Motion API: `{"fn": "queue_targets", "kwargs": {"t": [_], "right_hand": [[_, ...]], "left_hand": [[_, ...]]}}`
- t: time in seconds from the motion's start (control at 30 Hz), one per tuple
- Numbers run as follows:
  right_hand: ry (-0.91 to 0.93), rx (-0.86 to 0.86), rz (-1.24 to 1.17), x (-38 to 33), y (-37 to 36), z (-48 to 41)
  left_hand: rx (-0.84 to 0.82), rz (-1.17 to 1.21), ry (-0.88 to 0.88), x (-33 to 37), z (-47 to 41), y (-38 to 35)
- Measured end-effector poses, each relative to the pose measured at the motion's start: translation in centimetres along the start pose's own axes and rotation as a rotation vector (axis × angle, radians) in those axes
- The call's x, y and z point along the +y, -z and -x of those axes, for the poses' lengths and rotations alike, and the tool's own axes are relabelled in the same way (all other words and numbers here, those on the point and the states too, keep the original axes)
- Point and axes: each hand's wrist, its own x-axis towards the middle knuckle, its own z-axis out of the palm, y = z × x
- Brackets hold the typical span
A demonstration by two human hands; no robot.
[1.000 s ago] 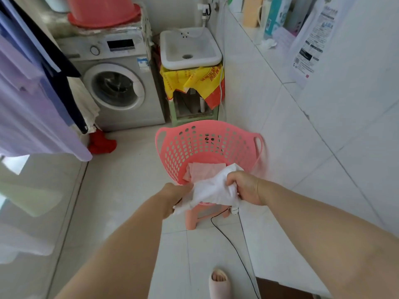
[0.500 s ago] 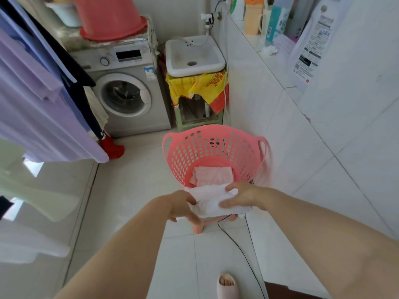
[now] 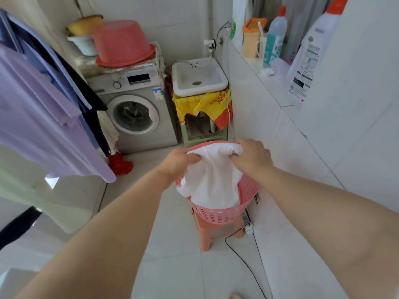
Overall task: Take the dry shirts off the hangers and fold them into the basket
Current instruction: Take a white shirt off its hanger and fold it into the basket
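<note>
Gripping the shirt (image 3: 213, 182) by its top edge, the left hand (image 3: 179, 167) and right hand (image 3: 252, 158) each bunch cloth in curled fingers. It hangs between them into the basket (image 3: 218, 214) below. It looks light, limp and unbreakable, best held at two spread corners. Cloth hides the fingertips and the basket's inside, and its folds cannot be made out.

basket (image 3: 216, 214) on stool (image 3: 205, 236) | shirt (image 3: 213, 180) hangs into basket | washer (image 3: 138, 113) behind, L | sink (image 3: 198, 76) R of washer
</note>
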Motion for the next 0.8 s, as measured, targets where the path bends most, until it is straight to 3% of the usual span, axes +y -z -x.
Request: {"fn": "queue_targets", "kwargs": {"t": [0.13, 0.17, 0.27, 0.33, 0.4, 0.47, 0.57, 0.63, 0.8], "right_hand": [[-0.076, 0.198, -0.215, -3.7, 2.0, -2.0], [-0.068, 0.133, -0.374, -4.8, 2.6, -2.4], [-0.009, -0.339, -0.897, -7.9, 4.2, -2.7], [0.109, -0.504, -0.971, -9.2, 5.2, -2.3], [0.199, -0.512, -0.946, -9.4, 5.8, -2.5], [0.164, -0.466, -0.966, -9.5, 6.2, -3.0], [0.108, -0.469, -0.913, -10.5, 7.3, -2.5], [0.158, -0.521, -0.891, -11.5, 8.4, -1.9], [0.224, -0.539, -0.923, -13.4, 10.2, -1.3]], "left_hand": [[0.007, 0.298, -0.004, 4.8, 1.5, 0.9], [0.013, 0.344, -0.017, 5.8, 1.9, 1.1], [0.041, 0.42, -0.053, 7.9, 2.2, 1.5], [-0.003, 0.476, -0.088, 8.7, 2.3, 2.2], [-0.034, 0.476, -0.111, 9.2, 2.6, 3.2], [0.071, 0.204, -0.183, 9.5, 2.9, 3.8], [0.43, -0.472, -0.36, 9.6, 3.1, 5.0], [0.477, -0.528, -0.378, 10.0, 3.5, 5.9], [0.342, -0.558, -0.387, 10.9, 5.1, 8.4]]}}
